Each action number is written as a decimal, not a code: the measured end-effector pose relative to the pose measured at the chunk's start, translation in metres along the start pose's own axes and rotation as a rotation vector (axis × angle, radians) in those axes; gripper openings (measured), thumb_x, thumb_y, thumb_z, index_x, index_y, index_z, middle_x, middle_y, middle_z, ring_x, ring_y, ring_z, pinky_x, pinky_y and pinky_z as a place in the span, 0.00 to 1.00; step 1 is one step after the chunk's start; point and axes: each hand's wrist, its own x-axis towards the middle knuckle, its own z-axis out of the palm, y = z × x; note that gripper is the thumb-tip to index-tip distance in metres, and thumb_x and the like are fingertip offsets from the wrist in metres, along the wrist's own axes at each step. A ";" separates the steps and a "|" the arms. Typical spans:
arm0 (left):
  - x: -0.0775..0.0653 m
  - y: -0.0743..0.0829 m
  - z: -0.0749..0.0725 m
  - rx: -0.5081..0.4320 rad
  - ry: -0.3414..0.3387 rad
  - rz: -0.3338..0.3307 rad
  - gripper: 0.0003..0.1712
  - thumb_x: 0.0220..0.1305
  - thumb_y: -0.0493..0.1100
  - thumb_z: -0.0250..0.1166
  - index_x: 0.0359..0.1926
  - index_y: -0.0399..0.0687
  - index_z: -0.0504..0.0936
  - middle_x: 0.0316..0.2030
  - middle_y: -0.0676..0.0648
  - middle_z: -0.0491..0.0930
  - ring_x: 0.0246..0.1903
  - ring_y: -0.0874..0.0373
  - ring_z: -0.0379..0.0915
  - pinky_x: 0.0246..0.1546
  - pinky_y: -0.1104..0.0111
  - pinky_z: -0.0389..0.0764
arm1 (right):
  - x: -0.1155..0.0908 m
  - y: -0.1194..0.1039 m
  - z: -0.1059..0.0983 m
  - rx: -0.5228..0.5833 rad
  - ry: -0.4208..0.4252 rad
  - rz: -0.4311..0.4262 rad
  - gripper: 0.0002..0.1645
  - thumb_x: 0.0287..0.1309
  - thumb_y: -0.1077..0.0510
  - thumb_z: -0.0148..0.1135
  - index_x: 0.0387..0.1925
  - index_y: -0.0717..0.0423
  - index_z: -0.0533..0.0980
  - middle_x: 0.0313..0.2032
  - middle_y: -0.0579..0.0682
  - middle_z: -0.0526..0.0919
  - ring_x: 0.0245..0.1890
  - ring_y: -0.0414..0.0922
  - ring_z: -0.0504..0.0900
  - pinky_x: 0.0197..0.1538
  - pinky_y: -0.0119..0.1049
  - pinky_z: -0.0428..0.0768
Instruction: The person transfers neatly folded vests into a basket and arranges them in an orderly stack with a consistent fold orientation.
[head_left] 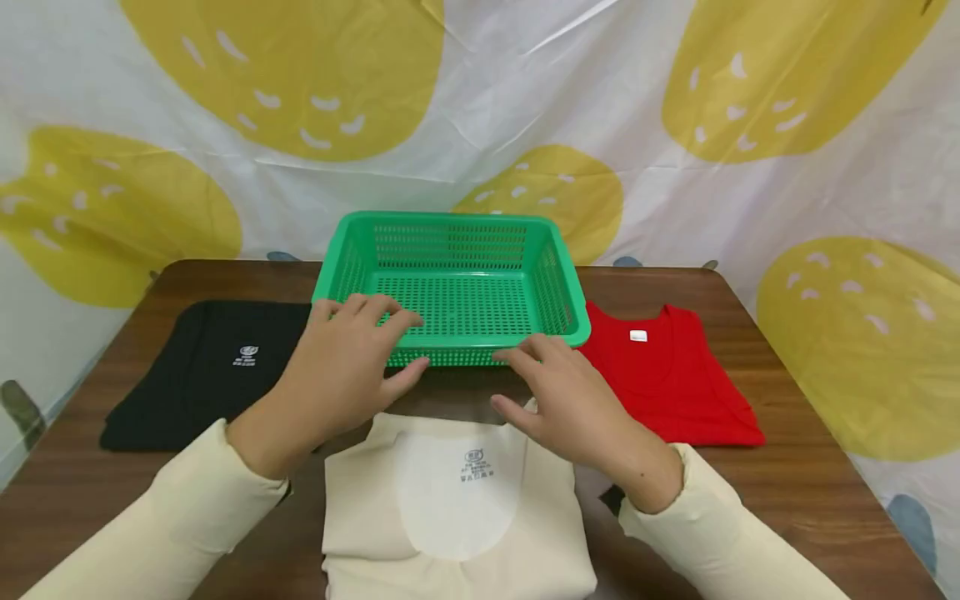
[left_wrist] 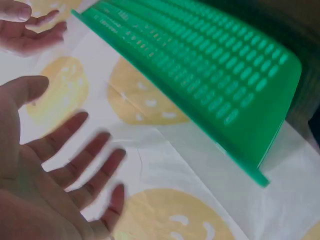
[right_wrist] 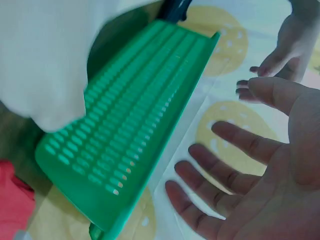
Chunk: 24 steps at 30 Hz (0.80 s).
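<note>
In the head view my left hand point(head_left: 341, 371) hovers near the front left of a green plastic basket point(head_left: 450, 340), its fingers spread and holding nothing. My right hand point(head_left: 573, 400) hangs near the basket's front right, fingers also loosely apart. Both wrist views show the palms with a gap between the fingers and the basket wall. A cream folded garment point(head_left: 375, 500) with a printed neck label lies in front of the basket, below the hands. The basket's visible inside holds nothing.
A folded black garment point(head_left: 202, 367) lies left of the basket, and a folded red garment point(head_left: 675, 392) lies to the right. All rest on a brown wooden table point(head_left: 795, 500). Behind hangs a white cloth point(head_left: 645, 217) with yellow fruit shapes.
</note>
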 end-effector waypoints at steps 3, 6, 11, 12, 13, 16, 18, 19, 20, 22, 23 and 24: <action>-0.011 0.004 0.004 -0.082 0.005 0.138 0.15 0.61 0.54 0.70 0.43 0.51 0.84 0.38 0.50 0.82 0.38 0.52 0.78 0.35 0.58 0.71 | -0.012 0.002 0.004 0.032 -0.032 -0.011 0.25 0.56 0.47 0.71 0.54 0.50 0.80 0.45 0.47 0.79 0.46 0.43 0.75 0.47 0.37 0.81; -0.021 0.007 0.013 -0.182 -0.115 0.237 0.11 0.59 0.50 0.72 0.41 0.53 0.84 0.35 0.53 0.81 0.36 0.56 0.77 0.34 0.63 0.71 | -0.021 0.012 0.012 0.056 -0.118 -0.016 0.23 0.55 0.51 0.72 0.53 0.49 0.81 0.46 0.46 0.78 0.46 0.43 0.75 0.46 0.37 0.81; -0.033 0.005 0.034 -0.305 -0.373 0.212 0.19 0.53 0.44 0.74 0.48 0.54 0.84 0.43 0.51 0.81 0.42 0.56 0.75 0.41 0.60 0.73 | -0.030 0.031 0.031 0.069 -0.252 -0.023 0.28 0.52 0.59 0.68 0.58 0.46 0.79 0.53 0.51 0.78 0.54 0.50 0.74 0.52 0.46 0.78; -0.034 0.004 0.038 -0.322 -0.410 0.189 0.22 0.52 0.44 0.75 0.50 0.54 0.83 0.44 0.51 0.81 0.44 0.56 0.75 0.43 0.59 0.74 | -0.031 0.034 0.035 0.073 -0.261 -0.024 0.29 0.51 0.60 0.66 0.58 0.46 0.78 0.55 0.52 0.78 0.55 0.51 0.74 0.54 0.48 0.78; -0.036 0.002 0.042 -0.331 -0.444 0.168 0.25 0.50 0.44 0.75 0.52 0.54 0.82 0.47 0.51 0.80 0.46 0.55 0.75 0.45 0.57 0.74 | -0.031 0.037 0.039 0.080 -0.270 -0.029 0.31 0.50 0.61 0.65 0.59 0.45 0.78 0.56 0.53 0.77 0.56 0.52 0.73 0.55 0.49 0.77; -0.039 -0.002 0.051 -0.371 -0.529 0.125 0.35 0.47 0.45 0.77 0.60 0.57 0.79 0.52 0.51 0.79 0.51 0.53 0.74 0.51 0.50 0.74 | -0.030 0.043 0.047 0.143 -0.321 -0.033 0.34 0.50 0.61 0.65 0.63 0.44 0.75 0.60 0.51 0.75 0.59 0.51 0.71 0.57 0.49 0.76; -0.039 -0.005 0.056 -0.390 -0.571 0.109 0.41 0.46 0.46 0.77 0.64 0.58 0.75 0.55 0.51 0.77 0.55 0.52 0.73 0.55 0.47 0.73 | -0.030 0.046 0.049 0.196 -0.368 -0.017 0.37 0.50 0.60 0.67 0.64 0.42 0.74 0.61 0.49 0.74 0.60 0.49 0.70 0.57 0.48 0.77; -0.039 -0.006 0.059 -0.397 -0.584 0.105 0.42 0.45 0.46 0.77 0.65 0.58 0.74 0.55 0.52 0.77 0.55 0.52 0.73 0.55 0.46 0.73 | -0.029 0.047 0.050 0.216 -0.388 -0.008 0.38 0.49 0.60 0.68 0.65 0.42 0.73 0.61 0.48 0.74 0.59 0.48 0.70 0.56 0.47 0.77; -0.039 -0.007 0.060 -0.407 -0.597 0.092 0.43 0.45 0.46 0.77 0.66 0.59 0.73 0.56 0.52 0.77 0.56 0.52 0.72 0.56 0.46 0.72 | -0.028 0.049 0.050 0.230 -0.402 0.000 0.39 0.49 0.59 0.68 0.65 0.42 0.73 0.60 0.47 0.74 0.59 0.47 0.69 0.55 0.46 0.77; -0.038 -0.008 0.063 -0.415 -0.608 0.078 0.44 0.45 0.47 0.78 0.67 0.59 0.73 0.55 0.52 0.77 0.56 0.52 0.72 0.56 0.45 0.72 | -0.027 0.050 0.050 0.232 -0.410 0.010 0.39 0.48 0.59 0.69 0.66 0.42 0.73 0.58 0.47 0.75 0.57 0.46 0.69 0.53 0.44 0.77; -0.037 -0.009 0.065 -0.417 -0.613 0.068 0.44 0.45 0.47 0.78 0.67 0.59 0.73 0.55 0.52 0.77 0.55 0.52 0.72 0.56 0.45 0.72 | -0.027 0.051 0.050 0.231 -0.409 0.014 0.39 0.48 0.59 0.70 0.66 0.43 0.73 0.57 0.47 0.75 0.56 0.45 0.68 0.52 0.43 0.77; -0.036 -0.009 0.066 -0.418 -0.615 0.058 0.45 0.45 0.48 0.79 0.67 0.59 0.73 0.55 0.52 0.78 0.55 0.52 0.72 0.55 0.45 0.72 | -0.026 0.052 0.049 0.228 -0.405 0.011 0.39 0.48 0.59 0.70 0.66 0.43 0.73 0.56 0.47 0.75 0.55 0.45 0.68 0.51 0.42 0.77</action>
